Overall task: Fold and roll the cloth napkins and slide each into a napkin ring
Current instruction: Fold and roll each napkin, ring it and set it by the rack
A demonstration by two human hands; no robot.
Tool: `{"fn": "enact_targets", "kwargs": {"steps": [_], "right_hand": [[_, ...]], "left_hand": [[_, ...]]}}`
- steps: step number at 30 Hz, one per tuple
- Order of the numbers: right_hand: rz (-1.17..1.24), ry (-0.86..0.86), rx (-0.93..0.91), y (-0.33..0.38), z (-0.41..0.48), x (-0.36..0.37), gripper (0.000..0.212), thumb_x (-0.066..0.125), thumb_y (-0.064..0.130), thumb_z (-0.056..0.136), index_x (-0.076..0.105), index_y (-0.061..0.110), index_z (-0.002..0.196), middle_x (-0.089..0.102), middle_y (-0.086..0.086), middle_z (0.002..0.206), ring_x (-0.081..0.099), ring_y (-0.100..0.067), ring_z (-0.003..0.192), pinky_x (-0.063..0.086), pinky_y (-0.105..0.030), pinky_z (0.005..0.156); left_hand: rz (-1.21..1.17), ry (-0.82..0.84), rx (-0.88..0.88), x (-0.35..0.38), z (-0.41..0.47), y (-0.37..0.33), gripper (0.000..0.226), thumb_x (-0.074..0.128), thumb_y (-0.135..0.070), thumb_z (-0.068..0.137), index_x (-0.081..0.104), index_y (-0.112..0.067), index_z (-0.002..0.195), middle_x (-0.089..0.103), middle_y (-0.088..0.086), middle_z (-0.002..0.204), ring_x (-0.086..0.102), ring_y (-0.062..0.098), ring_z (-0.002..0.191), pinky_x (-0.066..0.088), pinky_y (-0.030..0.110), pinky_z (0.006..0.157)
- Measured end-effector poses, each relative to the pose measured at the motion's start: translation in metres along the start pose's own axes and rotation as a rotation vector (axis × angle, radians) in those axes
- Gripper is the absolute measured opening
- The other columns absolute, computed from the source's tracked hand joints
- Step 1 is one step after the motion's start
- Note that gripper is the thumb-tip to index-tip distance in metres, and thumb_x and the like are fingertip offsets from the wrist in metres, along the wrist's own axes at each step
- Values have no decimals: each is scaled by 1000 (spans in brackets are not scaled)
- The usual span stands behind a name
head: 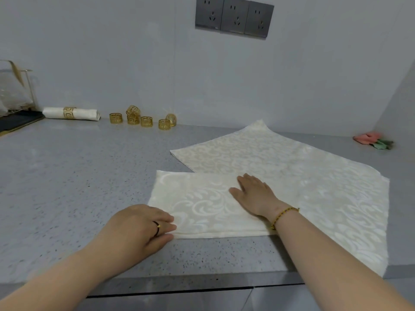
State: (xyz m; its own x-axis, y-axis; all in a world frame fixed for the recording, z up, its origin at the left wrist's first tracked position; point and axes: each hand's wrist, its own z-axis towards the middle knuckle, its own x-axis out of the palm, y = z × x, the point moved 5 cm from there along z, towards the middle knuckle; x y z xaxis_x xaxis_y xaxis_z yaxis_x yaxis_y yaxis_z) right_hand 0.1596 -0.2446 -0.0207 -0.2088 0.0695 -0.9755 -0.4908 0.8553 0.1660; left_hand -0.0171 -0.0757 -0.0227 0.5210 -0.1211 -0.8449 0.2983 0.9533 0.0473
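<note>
Now left fingers (167, 227) and right fingers (247, 178) rest flat on folded napkin (202, 205).

I log a grey speckled countertop (67, 187). Far left: a dark tray (18, 122), and just beside it a rolled napkin (85, 113) lying in a gold ring (69, 112). Along the far edge, left of centre: six loose gold rings (146, 121), one stacked on another. Right half: a cream patterned napkin (314, 176) spread flat, its near corner reaching the counter's near edge. Near centre: a folded napkin (202, 205), its right end overlapping the spread one. Far right corner: a small pink and green item (370, 140), type unclear.
</note>
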Motion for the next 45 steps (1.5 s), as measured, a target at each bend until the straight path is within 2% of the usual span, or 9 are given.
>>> {"fn": "enact_targets", "kwargs": {"steps": [4,9,12,17,28,32,39,41,45], "right_hand": [[12,-67,-16,-8,-8,-9,40,27,39,98,49,12,116,47,-3,128,35,-22,125,14,-41,114],[-143,-154,-136,15,-18,-9,42,29,42,97,53,13,116,48,-3,129,34,-26,124,18,-37,109],[-230,-273,-192,32,-26,-3,52,22,47,92,60,13,101,57,-3,111,45,-28,111,24,-43,110],[-327,-614,-222,41,-34,0,41,32,48,72,59,28,49,56,10,54,58,-13,56,56,-36,70],[-399,-697,-234,39,-33,0,41,33,46,73,63,27,53,58,11,58,57,-16,57,33,-35,83],[-375,-673,-270,42,-40,-1,40,34,45,72,64,28,53,57,12,56,57,-15,57,28,-33,82],[-229,-596,-498,57,-60,5,38,37,51,69,70,32,72,64,10,77,61,-11,75,52,-27,72],[-205,-586,-608,63,-60,8,40,40,50,70,69,27,87,67,7,90,52,-10,91,50,-27,79],[-96,-576,-740,83,-57,10,49,45,49,71,64,20,104,67,3,105,44,-10,103,46,-25,90]], "left_hand": [[195,24,10,-9,8,26,48,34,-36,86,75,-25,64,71,-11,68,66,7,58,40,19,73],[287,193,-258,-14,6,94,10,78,-21,68,77,-15,77,74,1,83,70,18,79,52,36,79],[301,317,-462,-11,7,118,34,44,-28,95,59,-18,124,55,1,130,49,20,122,32,29,102],[455,474,-440,-4,24,115,40,31,-19,97,43,-26,134,39,-9,142,30,10,133,13,21,110],[-12,267,-163,-3,40,-42,60,33,-62,87,44,-26,134,46,-16,133,44,6,119,35,19,91],[32,205,-167,-6,40,-34,39,37,-40,76,65,-28,52,58,-17,53,56,0,47,21,10,36],[-30,224,-264,-14,-3,6,30,42,-38,73,61,-33,50,59,-22,51,55,-5,44,34,9,38],[-148,198,-360,-16,-29,22,33,40,-42,73,71,-36,64,65,-28,66,61,-9,60,44,3,63],[-465,-61,-568,-39,-49,39,43,60,-38,83,52,-72,58,50,-51,63,50,-27,80,36,-5,73]]}}
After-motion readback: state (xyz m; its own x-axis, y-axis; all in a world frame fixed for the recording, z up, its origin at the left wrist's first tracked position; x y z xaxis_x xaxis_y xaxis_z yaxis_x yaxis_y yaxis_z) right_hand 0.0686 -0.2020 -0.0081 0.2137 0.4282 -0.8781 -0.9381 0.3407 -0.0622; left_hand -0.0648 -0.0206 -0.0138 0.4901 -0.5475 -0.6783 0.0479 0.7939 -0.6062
